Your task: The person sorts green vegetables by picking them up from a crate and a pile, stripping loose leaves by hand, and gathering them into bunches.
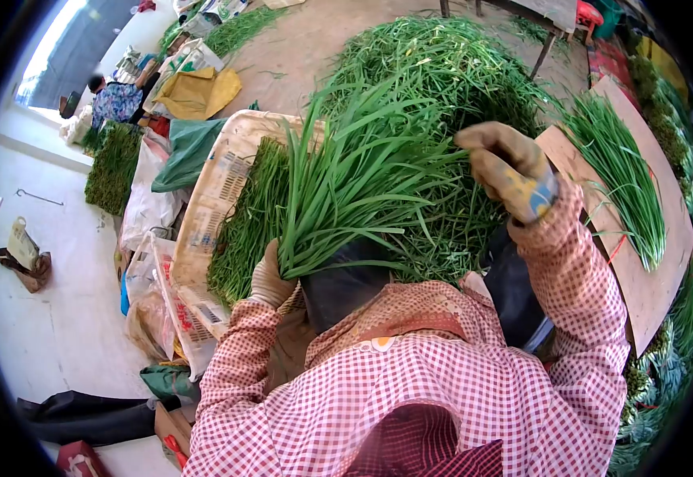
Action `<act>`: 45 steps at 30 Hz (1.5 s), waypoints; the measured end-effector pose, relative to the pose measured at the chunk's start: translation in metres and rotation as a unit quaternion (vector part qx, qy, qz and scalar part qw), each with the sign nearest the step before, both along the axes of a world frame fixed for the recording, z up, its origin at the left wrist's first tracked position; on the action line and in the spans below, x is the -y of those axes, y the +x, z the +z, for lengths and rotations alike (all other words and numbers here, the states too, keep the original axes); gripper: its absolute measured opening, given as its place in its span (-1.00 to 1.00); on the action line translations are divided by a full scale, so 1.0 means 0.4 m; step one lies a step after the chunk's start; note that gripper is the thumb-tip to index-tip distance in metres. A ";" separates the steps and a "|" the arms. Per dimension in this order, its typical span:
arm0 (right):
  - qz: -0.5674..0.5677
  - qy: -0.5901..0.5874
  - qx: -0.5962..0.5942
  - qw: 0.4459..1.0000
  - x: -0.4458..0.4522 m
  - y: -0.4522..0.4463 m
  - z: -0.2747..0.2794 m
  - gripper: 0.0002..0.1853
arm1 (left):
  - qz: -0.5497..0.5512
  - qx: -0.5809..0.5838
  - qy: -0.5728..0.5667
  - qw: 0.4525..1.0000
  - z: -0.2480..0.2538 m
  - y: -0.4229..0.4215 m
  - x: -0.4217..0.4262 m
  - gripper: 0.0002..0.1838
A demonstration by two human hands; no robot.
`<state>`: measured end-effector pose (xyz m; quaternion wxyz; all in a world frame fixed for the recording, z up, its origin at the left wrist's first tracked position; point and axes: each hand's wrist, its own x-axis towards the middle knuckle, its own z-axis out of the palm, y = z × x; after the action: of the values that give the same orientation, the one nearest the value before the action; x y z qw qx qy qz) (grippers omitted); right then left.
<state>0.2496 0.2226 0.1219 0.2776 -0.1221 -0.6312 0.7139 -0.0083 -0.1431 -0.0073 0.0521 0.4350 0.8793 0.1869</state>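
Observation:
In a gloved grip at the base, my left hand (pixel 270 278) is closed around a bunch of long green garlic chives (pixel 362 167). The leaves fan upward and right over my dark-covered knee. My right hand (pixel 513 168), in a stained tan glove, hovers just right of the leaf tips. Its fingers are loosely bent and apart, and I see nothing held in them. Beyond the bunch, a big heap of loose chives (pixel 442 67) lies on the floor. A cream plastic crate (pixel 227 171) stands left of the bunch, with more chives (pixel 247 215) packed along its inside.
To the right, a sorted bundle of chives (pixel 621 175) lies on a tan board (pixel 664 306). Tied bundles (pixel 668 362) line the far right edge. Table legs (pixel 543 54) stand behind the heap. Another person (pixel 120 99) sits at the upper left, near bags and a green sack (pixel 187 151).

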 end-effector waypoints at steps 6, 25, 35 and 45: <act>0.027 0.386 0.152 0.909 0.003 -0.150 0.058 -0.68 | 0.000 -0.014 -0.004 1.000 0.051 0.038 -0.037 -0.24; 0.078 0.220 0.082 0.969 0.027 0.036 -0.106 -0.22 | -0.009 0.091 0.023 0.996 0.012 0.011 -0.032 -0.29; -0.098 -0.010 0.029 0.995 -0.082 0.049 -0.207 -0.78 | 0.016 0.028 -0.012 0.999 0.072 0.041 -0.043 -0.34; 0.127 0.351 0.049 0.926 0.156 -0.024 -0.135 -0.13 | 0.016 0.023 -0.018 0.999 0.044 0.021 -0.050 -0.34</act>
<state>0.2400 0.1600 0.0680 0.1780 0.0296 -0.8647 0.4688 0.0001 -0.1229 0.0103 0.0774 0.4155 0.8879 0.1816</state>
